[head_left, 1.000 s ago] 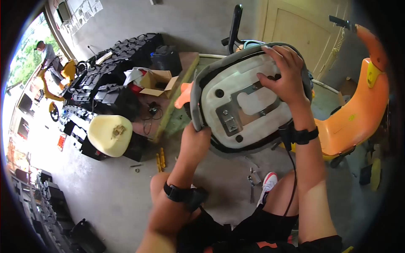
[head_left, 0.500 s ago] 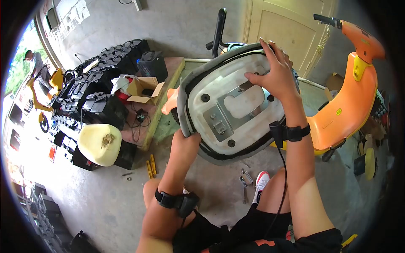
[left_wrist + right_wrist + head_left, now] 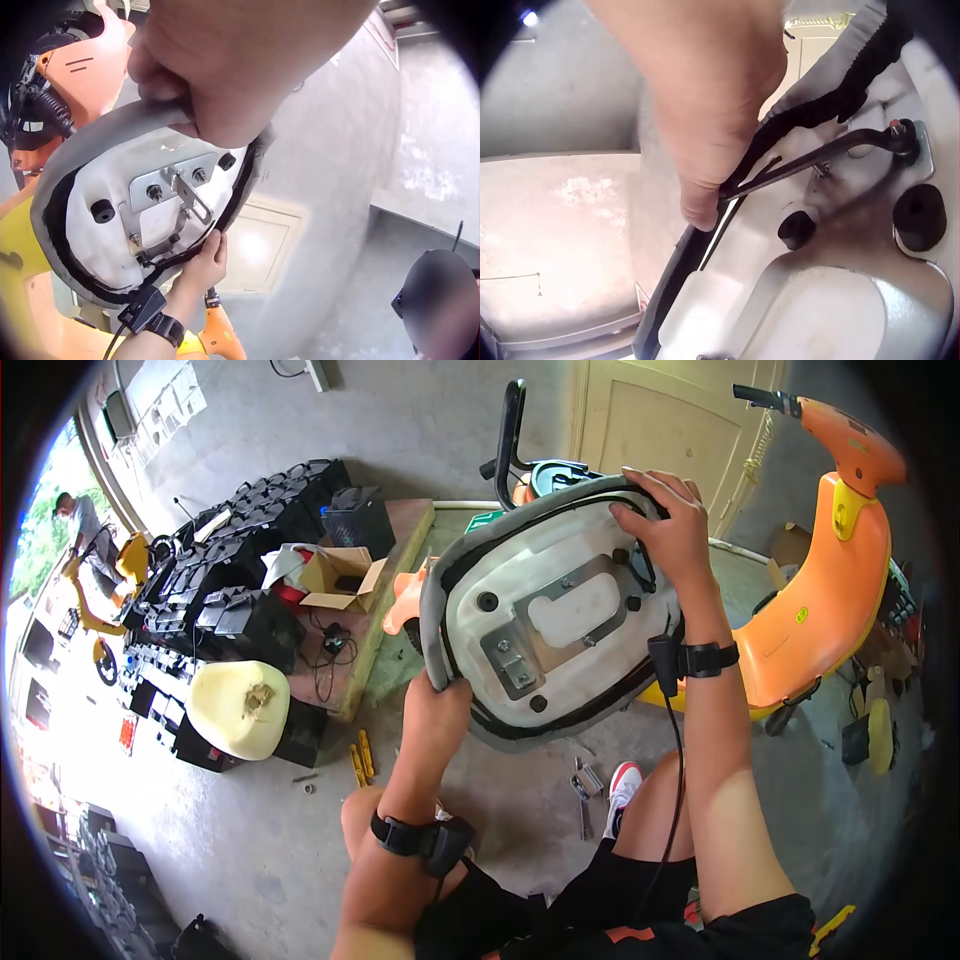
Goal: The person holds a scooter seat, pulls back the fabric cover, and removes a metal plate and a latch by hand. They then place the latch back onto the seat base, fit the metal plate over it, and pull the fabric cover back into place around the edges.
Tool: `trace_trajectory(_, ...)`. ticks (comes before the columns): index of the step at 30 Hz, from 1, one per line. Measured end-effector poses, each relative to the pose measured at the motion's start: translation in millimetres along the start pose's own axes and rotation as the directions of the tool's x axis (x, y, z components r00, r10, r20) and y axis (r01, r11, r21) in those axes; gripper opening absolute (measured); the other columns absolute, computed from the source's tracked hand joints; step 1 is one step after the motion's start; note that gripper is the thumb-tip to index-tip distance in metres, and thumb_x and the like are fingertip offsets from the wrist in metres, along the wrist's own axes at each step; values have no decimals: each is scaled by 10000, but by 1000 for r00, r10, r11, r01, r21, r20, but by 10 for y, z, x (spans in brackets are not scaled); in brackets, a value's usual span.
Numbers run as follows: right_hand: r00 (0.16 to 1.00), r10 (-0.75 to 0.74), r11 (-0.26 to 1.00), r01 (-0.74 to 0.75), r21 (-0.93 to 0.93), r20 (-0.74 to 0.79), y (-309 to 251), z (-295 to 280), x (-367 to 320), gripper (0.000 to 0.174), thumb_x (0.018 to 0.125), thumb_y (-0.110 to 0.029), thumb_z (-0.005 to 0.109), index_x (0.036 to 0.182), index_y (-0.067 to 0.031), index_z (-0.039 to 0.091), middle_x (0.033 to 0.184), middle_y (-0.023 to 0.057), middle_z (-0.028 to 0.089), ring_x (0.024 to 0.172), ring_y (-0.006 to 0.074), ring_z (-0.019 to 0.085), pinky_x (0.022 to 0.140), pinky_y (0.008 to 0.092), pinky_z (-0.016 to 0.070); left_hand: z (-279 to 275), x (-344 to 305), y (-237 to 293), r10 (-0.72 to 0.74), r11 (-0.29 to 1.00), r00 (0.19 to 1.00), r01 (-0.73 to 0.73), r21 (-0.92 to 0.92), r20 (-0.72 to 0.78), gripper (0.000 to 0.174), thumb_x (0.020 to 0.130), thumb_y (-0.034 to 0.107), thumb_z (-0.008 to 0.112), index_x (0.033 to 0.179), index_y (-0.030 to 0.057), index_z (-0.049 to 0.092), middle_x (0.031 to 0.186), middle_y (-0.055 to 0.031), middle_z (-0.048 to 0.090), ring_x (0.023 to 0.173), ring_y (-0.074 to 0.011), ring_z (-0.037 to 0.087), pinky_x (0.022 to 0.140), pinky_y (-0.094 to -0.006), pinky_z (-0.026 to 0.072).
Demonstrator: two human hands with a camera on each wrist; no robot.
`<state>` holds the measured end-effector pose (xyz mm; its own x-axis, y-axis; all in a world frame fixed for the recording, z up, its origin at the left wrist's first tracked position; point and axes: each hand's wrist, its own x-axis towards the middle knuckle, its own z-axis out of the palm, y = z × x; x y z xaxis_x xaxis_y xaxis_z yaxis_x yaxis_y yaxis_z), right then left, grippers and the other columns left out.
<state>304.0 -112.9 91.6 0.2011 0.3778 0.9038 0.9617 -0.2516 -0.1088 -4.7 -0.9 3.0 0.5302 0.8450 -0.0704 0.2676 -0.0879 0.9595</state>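
Note:
A scooter seat (image 3: 470,630) is held up with its underside facing me. It has a grey cover edge, a white plastic base, black rubber buffers and a metal plate. My left hand (image 3: 437,720) grips the left rim, thumb on the inner side. At the upper right rim, my right hand (image 3: 675,530) holds on with fingers over the outer edge and thumb on the inside. The left wrist view shows a metal latch loop (image 3: 196,201) jutting from the base. Close to my right thumb in the right wrist view runs a bent black rod (image 3: 832,146).
An orange scooter (image 3: 800,630) stands at right. Left are rows of black batteries (image 3: 235,615), a cardboard box (image 3: 340,582) and a pale yellow seat-shaped piece (image 3: 235,710). Yellow rods (image 3: 360,760) and small tools (image 3: 585,785) lie on the floor. Another person (image 3: 85,525) is far left.
My right thumb has moved up from the middle of the base to the rim, and the spread fingers have bent over the edge. My left hand keeps its hold. The view has shifted slightly.

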Motion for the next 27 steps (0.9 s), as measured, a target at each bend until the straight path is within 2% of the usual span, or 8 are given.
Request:
trace_trajectory(5, 998, -31, 999, 32, 20, -50, 124, -6, -31, 355, 736, -227, 804, 1075, -129, 760, 996, 57, 725, 892, 261, 619, 829, 350, 517, 5, 20, -37, 12, 1000, 1000, -12, 21, -28, 259, 775, 111, 502, 916, -67, 626, 726, -144, 631, 681, -222, 609, 652, -368, 475)
trace_trajectory(7, 1000, 22, 987, -21, 161, -5, 198, 20, -91, 310, 744, -207, 801, 1038, -120, 763, 989, 59, 728, 888, 250, 629, 818, 342, 515, 5, 32, -100, 0, 1000, 999, -1, -17, -39, 256, 771, 104, 495, 903, -72, 625, 717, -131, 626, 678, -198, 597, 642, -358, 470)
trace_trajectory(11, 999, 9, 994, -5, 108, -31, 213, 27, -166, 296, 775, -235, 777, 1042, -110, 750, 992, 68, 728, 891, 257, 639, 833, 337, 511, 11, 40, -124, -8, 997, 999, 5, -74, -38, 249, 764, 97, 495, 886, -78, 623, 713, -100, 614, 673, -169, 571, 627, -344, 460)
trace_trajectory(14, 999, 21, 1000, -21, -6, 34, 212, 47, -207, 347, 836, -314, 736, 1109, -101, 715, 1021, 92, 719, 925, 285, 646, 859, 352, 508, 28, 11, -82, -34, 993, 999, 31, -112, -28, 236, 756, 89, 502, 868, -78, 625, 713, -68, 603, 671, -145, 544, 608, -325, 444)
trace_trajectory(16, 980, 158, 974, -175, 147, 124, 162, 43, -218, 445, 890, -403, 686, 1228, -114, 659, 1116, 125, 689, 1008, 308, 643, 894, 377, 500, 57, -23, -67, -22, 989, 997, 10, -146, -78, 197, 741, 65, 545, 866, -50, 645, 732, -37, 597, 654, -150, 526, 603, -305, 412)
trace_trajectory(17, 980, 160, 974, -176, 145, 120, 148, 2, -216, 445, 890, -403, 686, 1228, -114, 659, 1116, 125, 689, 1008, 308, 643, 894, 377, 500, 54, -25, -76, -17, 989, 997, 6, -144, -75, 197, 741, 65, 545, 866, -50, 645, 732, -37, 597, 654, -150, 526, 603, -305, 412)
trace_trajectory(19, 946, 141, 963, -200, 183, 291, 121, -115, -195, 534, 912, -447, 662, 1344, -142, 588, 1218, 150, 646, 1094, 320, 629, 937, 391, 491, 70, -28, -127, -92, 977, 993, 76, -198, -71, 198, 734, 72, 546, 860, -46, 642, 718, -36, 589, 619, -150, 512, 568, -304, 390)
trace_trajectory(27, 922, 64, 972, -144, 184, 382, 280, -271, -307, 644, 903, -446, 672, 1463, -194, 478, 1268, 155, 628, 1173, 337, 597, 1028, 388, 445, 12, -28, -92, -107, 984, 989, 91, -154, -99, 207, 716, 65, 541, 855, -51, 641, 707, -39, 592, 608, -156, 512, 569, -308, 393)
